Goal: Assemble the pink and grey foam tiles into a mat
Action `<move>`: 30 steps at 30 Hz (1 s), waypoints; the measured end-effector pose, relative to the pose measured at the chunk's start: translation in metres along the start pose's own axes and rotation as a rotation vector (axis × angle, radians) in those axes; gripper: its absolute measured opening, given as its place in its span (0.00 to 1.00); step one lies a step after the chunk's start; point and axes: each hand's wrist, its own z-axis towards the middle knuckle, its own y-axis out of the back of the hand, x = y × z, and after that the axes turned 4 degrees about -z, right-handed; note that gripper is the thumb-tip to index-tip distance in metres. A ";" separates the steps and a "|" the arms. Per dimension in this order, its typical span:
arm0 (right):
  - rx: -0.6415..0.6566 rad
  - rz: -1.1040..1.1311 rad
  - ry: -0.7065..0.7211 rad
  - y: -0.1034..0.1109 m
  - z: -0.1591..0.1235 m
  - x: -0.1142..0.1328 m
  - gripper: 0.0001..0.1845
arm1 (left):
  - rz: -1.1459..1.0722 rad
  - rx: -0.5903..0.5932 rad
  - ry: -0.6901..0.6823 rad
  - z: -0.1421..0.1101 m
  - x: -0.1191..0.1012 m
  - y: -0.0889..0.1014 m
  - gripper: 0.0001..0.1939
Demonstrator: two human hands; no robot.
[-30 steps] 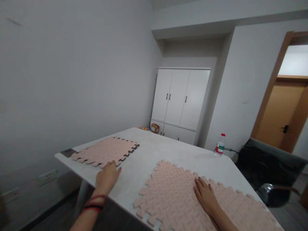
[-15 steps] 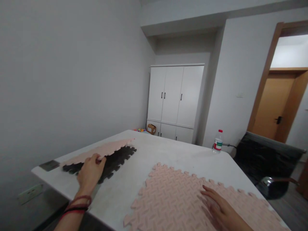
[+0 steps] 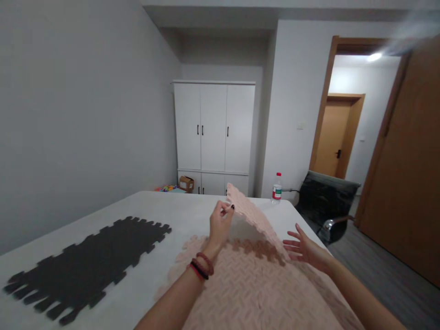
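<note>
Pink mat [image 3: 252, 212] slants up, pinched in raised left hand [image 3: 220, 227]; right hand [image 3: 309, 251], fingers spread.

Just the one view here, and it comes straight from the wearer's head, facing forward and a little down across the table [image 3: 185, 211]! The cabinet [image 3: 213, 123] sits nearly square-on, left of centre, well back. It's a wide look: wall [image 3: 85, 114] all down the left, door [image 3: 402, 174] cropped by the right edge. Up close, forearms cut in from below, left hand [image 3: 219, 225] near mid-frame, right hand [image 3: 307, 250] farther right!
</note>
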 end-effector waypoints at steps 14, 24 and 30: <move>-0.388 -0.050 0.161 0.097 0.033 0.003 0.27 | -0.054 0.270 0.068 -0.017 0.067 -0.118 0.07; -0.759 -0.560 0.254 0.136 0.053 -0.029 0.24 | 0.412 0.732 0.076 -0.029 0.114 -0.108 0.13; -0.838 -0.907 0.357 0.138 0.056 -0.042 0.24 | 0.713 0.804 0.004 -0.036 0.120 -0.107 0.14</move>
